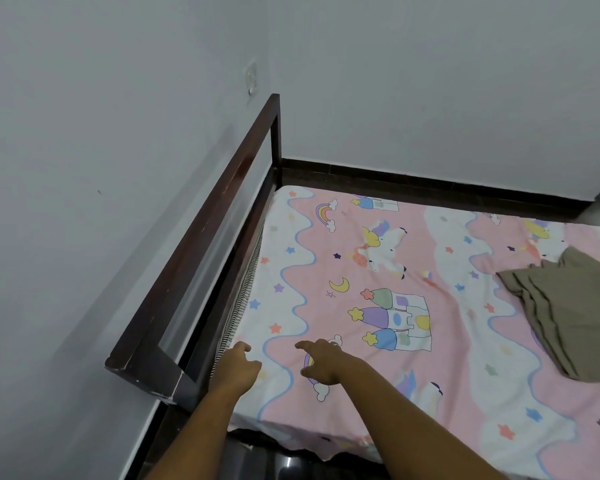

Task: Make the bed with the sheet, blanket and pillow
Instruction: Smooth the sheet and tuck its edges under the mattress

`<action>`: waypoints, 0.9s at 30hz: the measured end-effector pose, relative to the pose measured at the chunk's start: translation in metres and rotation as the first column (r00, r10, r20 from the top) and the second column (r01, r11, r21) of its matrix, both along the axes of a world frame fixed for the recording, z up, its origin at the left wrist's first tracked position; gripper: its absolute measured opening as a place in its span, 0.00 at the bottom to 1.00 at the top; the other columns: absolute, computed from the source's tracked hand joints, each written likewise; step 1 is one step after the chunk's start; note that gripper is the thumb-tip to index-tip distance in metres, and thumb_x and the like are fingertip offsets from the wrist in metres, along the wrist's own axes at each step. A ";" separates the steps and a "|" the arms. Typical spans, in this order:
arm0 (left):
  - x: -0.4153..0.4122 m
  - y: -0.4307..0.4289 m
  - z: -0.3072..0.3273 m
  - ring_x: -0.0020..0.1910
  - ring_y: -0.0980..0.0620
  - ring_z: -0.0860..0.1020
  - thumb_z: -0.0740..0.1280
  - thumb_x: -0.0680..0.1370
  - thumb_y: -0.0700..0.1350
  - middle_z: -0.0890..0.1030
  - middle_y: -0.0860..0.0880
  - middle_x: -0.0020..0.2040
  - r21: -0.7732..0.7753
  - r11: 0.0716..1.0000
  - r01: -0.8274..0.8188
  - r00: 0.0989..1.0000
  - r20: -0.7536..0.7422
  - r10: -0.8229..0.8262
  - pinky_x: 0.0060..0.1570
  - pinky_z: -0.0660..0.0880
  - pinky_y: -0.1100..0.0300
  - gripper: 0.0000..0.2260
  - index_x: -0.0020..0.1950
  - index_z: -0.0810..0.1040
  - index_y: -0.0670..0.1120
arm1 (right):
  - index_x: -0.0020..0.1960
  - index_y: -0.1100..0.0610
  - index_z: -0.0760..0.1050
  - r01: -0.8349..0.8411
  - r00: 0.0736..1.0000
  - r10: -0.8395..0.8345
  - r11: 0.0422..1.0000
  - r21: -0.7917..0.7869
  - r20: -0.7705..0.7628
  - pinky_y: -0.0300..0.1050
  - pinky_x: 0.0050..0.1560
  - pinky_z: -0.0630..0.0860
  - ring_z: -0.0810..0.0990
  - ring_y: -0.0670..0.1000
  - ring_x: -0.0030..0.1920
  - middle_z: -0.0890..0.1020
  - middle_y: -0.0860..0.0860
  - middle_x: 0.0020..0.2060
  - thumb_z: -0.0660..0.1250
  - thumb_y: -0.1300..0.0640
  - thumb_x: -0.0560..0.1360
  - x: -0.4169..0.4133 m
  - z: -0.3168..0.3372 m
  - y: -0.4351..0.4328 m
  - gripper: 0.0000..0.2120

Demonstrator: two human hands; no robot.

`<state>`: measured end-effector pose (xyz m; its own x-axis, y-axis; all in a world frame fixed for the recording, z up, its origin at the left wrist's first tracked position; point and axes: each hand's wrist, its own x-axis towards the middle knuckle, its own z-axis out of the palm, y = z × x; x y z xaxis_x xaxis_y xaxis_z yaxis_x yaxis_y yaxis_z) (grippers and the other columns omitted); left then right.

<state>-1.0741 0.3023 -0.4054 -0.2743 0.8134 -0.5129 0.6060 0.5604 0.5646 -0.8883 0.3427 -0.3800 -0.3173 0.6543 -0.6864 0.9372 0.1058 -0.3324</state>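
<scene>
A pink and white sheet (378, 271) printed with castles, unicorns and stars lies spread over the mattress. My left hand (238, 363) rests at the sheet's left edge by the mattress side, fingers loosely curled, holding nothing that I can see. My right hand (321, 358) lies flat on the sheet a little to the right, fingers spread. A folded olive-brown blanket (568, 310) lies on the sheet at the right. No pillow is in view.
A dark wooden headboard rail (201, 244) runs along the bed's left side against the grey wall. The striped mattress edge (239, 306) shows beside it. A dark skirting strip (430, 185) lines the far wall. The sheet's near edge (326, 448) hangs over the bed's front.
</scene>
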 end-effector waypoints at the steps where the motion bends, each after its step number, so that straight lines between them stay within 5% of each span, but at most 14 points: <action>1: 0.000 0.001 -0.001 0.47 0.49 0.74 0.66 0.76 0.44 0.75 0.45 0.60 0.001 1.000 -0.003 1.000 0.000 0.003 0.51 0.73 0.56 0.18 0.65 0.70 0.44 | 0.77 0.48 0.53 -0.008 1.000 0.008 1.000 -0.001 -0.003 0.55 0.71 0.61 0.59 0.61 0.73 0.61 0.58 0.72 0.61 0.51 0.80 -0.001 -0.002 0.001 0.29; 22: 0.004 0.005 -0.119 0.65 0.45 0.71 0.67 0.76 0.43 0.71 0.45 0.68 0.122 0.981 -0.148 0.977 -0.136 0.164 0.63 0.71 0.52 0.22 0.69 0.68 0.44 | 0.77 0.53 0.54 -0.203 0.969 0.216 0.973 0.106 -0.119 0.57 0.71 0.60 0.58 0.60 0.73 0.60 0.57 0.73 0.59 0.50 0.80 -0.003 -0.124 0.012 0.28; 27: -0.012 0.018 -0.190 0.72 0.45 0.62 0.64 0.77 0.50 0.63 0.45 0.74 0.167 0.985 -0.037 0.927 -0.362 0.096 0.68 0.64 0.52 0.28 0.74 0.60 0.45 | 0.78 0.47 0.44 -0.281 0.959 0.283 0.942 0.185 0.015 0.62 0.73 0.50 0.45 0.58 0.77 0.46 0.50 0.78 0.57 0.39 0.78 -0.018 -0.207 0.011 0.35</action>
<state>-1.0863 0.3203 -0.5956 -0.4758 0.8475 -0.2354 0.7516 0.5307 0.3916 -0.9062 0.3535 -0.5868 -0.5143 0.6512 -0.5581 0.8563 0.4254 -0.2927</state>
